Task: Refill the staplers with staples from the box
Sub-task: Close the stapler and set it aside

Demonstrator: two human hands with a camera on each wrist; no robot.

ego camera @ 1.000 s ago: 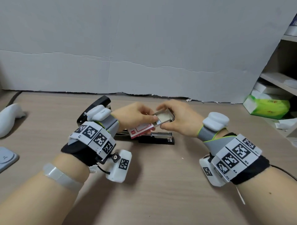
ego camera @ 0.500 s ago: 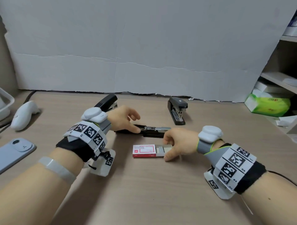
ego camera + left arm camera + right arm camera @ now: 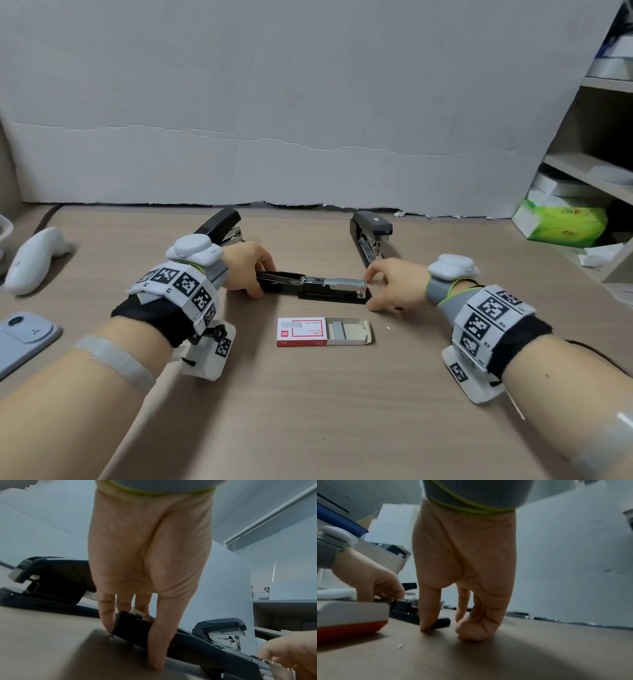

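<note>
A black stapler point(image 3: 318, 287), swung open with its metal staple channel up, lies flat across the middle of the desk. My left hand point(image 3: 255, 274) pinches its black rear end point(image 3: 130, 624) between thumb and fingers. My right hand point(image 3: 371, 291) brackets the front end, thumb point(image 3: 428, 615) on the near side of the base and index finger on the far side. In front of it lies the red and white staple box point(image 3: 301, 331), its drawer slid out to the right with a strip of staples point(image 3: 337, 329) inside. Neither hand touches the box.
Two more black staplers stand at the back, one behind my left hand point(image 3: 222, 224), one right of centre point(image 3: 371, 236). A phone point(image 3: 24, 337) and a white controller point(image 3: 32, 258) lie at the left. Shelves point(image 3: 589, 171) with a green tissue pack point(image 3: 561, 222) border the right.
One second ago both hands held the staple box above the stapler. The box was then set on the desk. My right hand has left it and moved to the stapler's front end.
</note>
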